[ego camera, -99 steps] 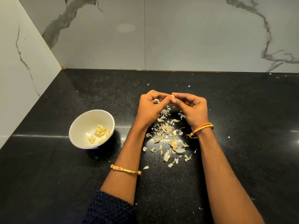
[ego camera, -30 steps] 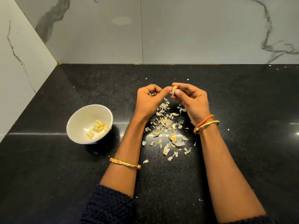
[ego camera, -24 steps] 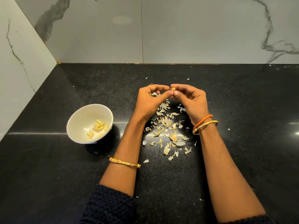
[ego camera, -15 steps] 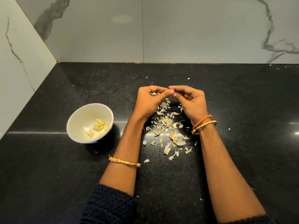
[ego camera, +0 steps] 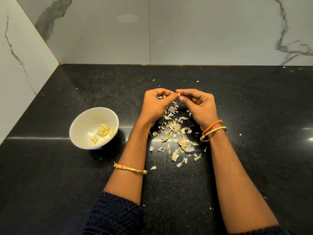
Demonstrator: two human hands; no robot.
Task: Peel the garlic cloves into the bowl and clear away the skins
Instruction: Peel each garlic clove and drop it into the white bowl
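two hands meet at centre frame, fingertips together above the black worktop (ego camera: 50, 175). left hand (ego camera: 155, 106) and right hand (ego camera: 199, 107) both have fingers curled, pinching one small garlic clove (ego camera: 178, 94) between them; only a yellowish tip shows, so can't tell how much skin is left on it. a bit of pale skin seems to sit inside the left hand's curl, too small to be sure.

loose skins (ego camera: 176, 133) scattered on the worktop directly below the hands and between the forearms, spreading toward lower centre; a few stray flecks further out, upper centre and right.

white bowl (ego camera: 81, 131) at left of centre, well apart from the hands, tilted toward the camera on a dark base. peeled cloves (ego camera: 103, 131) lie in it, clustered on the right side of its inside.

gold bangle (ego camera: 130, 169) on the left forearm; orange thread band (ego camera: 212, 126) and gold bangle on the right wrist. dark knit sleeve (ego camera: 115, 216) at lower centre. marble wall tiles (ego camera: 203, 31) across the top and left.
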